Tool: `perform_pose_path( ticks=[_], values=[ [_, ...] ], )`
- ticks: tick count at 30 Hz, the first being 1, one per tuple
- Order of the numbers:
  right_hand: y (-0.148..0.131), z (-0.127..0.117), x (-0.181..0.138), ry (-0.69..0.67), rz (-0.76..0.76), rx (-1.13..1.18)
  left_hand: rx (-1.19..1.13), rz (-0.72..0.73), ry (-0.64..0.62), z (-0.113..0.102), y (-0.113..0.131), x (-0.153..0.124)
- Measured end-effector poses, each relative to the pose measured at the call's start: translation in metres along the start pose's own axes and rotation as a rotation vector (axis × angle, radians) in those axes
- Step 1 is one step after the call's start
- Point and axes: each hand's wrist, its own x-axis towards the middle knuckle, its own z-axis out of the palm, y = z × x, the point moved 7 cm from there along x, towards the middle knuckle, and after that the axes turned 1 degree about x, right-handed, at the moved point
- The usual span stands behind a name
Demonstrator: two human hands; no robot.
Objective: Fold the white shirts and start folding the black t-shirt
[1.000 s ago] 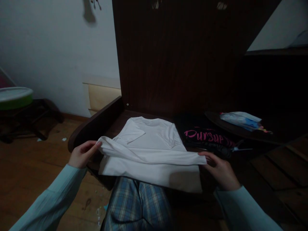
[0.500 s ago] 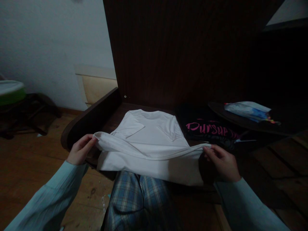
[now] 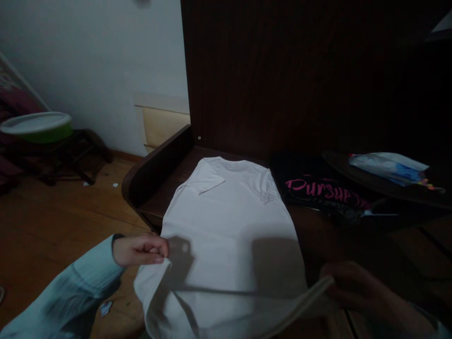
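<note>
A white T-shirt lies stretched out on a dark wooden surface, its neckline at the far end and both short sleeves turned inward over the body. My left hand pinches one bottom corner of its hem at the left. At the right, my right hand grips the opposite hem corner; it is in shadow and partly blurred. Between the hands the hem is raised and sags toward me, so the shirt's lower opening shows. Shadows of my hands and head fall across the cloth.
A dark garment with pink lettering lies right of the shirt. Beyond it a plastic packet rests on a dark rounded board. A raised wooden armrest borders the left side. A green-and-white basin stands on a stool near the wall.
Both hands have drawn the hem back toward me and down, so the lower part that was folded upward is now unfolded. The camera view has shifted left.
</note>
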Motion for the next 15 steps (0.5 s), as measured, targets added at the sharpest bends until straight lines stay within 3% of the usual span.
perform_pose_path(
  ticks=[2, 4, 8, 10, 12, 15],
  values=[
    [-0.004, 0.025, 0.001, -0.084, -0.012, -0.025, 0.074, -0.006, -0.032, 0.011, -0.013, 0.01],
    [-0.006, 0.052, 0.006, -0.169, -0.014, -0.077, 0.122, 0.044, 0.025, 0.014, -0.021, 0.019],
    [-0.007, 0.092, 0.023, -0.376, -0.025, -0.207, 0.153, 0.135, 0.122, 0.001, -0.014, 0.029],
    [-0.015, 0.092, 0.036, -0.41, -0.056, -0.197, 0.204, 0.105, 0.192, -0.021, -0.005, 0.034],
    [-0.031, 0.077, 0.056, -0.347, -0.101, -0.139, 0.303, 0.062, 0.301, -0.051, 0.003, 0.041],
    [-0.062, 0.052, 0.095, -0.254, -0.201, -0.055, 0.484, -0.005, 0.562, -0.103, 0.011, 0.055]
  ],
)
